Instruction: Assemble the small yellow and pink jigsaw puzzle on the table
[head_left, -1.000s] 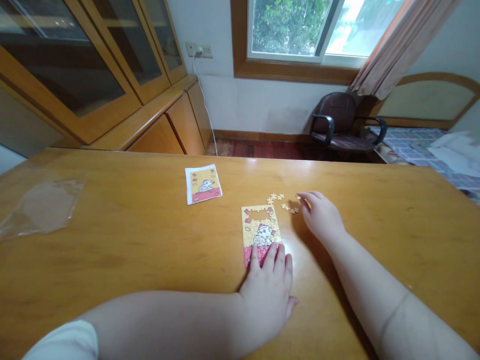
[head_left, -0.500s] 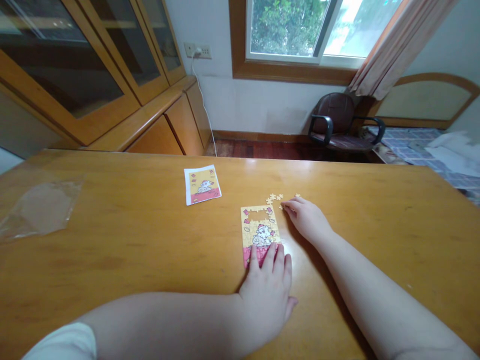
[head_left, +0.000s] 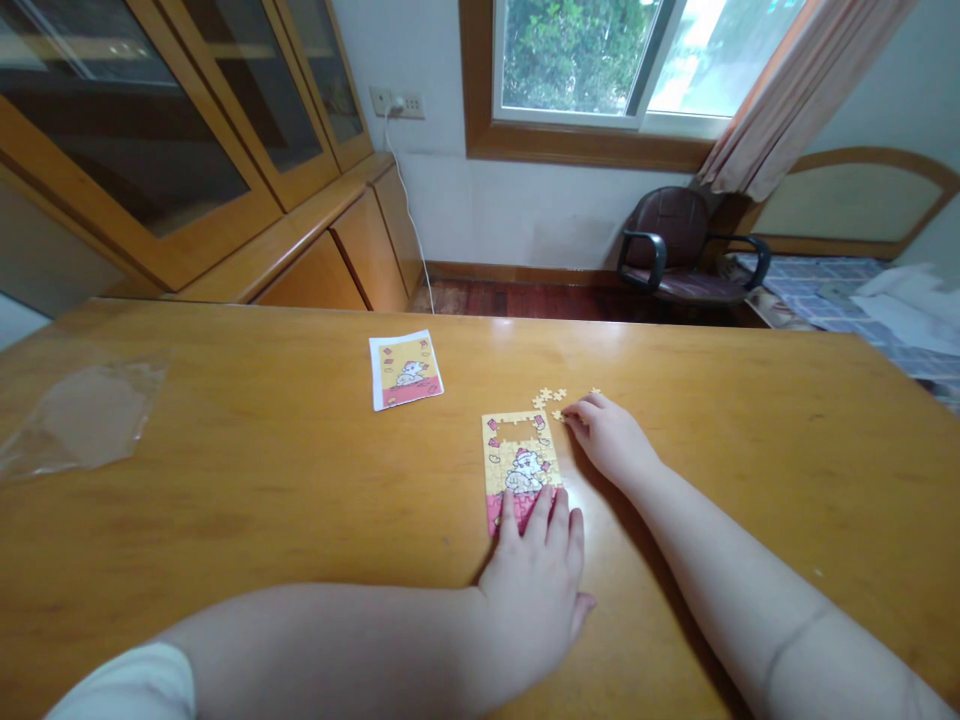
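Note:
A jigsaw puzzle (head_left: 523,470) in yellow and pink, with a white cartoon animal on it, lies on the table; a gap shows in its upper part. My left hand (head_left: 532,585) rests flat across the puzzle's lower pink end, fingers spread. Just right of the puzzle's top corner, my right hand (head_left: 611,435) has thumb and fingers pinched together at a small yellow puzzle piece (head_left: 558,415). Several loose pieces (head_left: 546,396) lie beyond the puzzle's top edge, and another piece (head_left: 596,391) sits behind my right hand, partly hidden.
A picture card (head_left: 409,370) with the same design lies farther back to the left. At the table's left side is a clear plastic bag (head_left: 90,415). Beyond the wooden table (head_left: 300,500) stand a glass-fronted cabinet (head_left: 255,210) and an armchair (head_left: 671,240).
The piece at my right fingertips has shifted slightly left, toward the puzzle, and more of it shows. My left hand stays in place.

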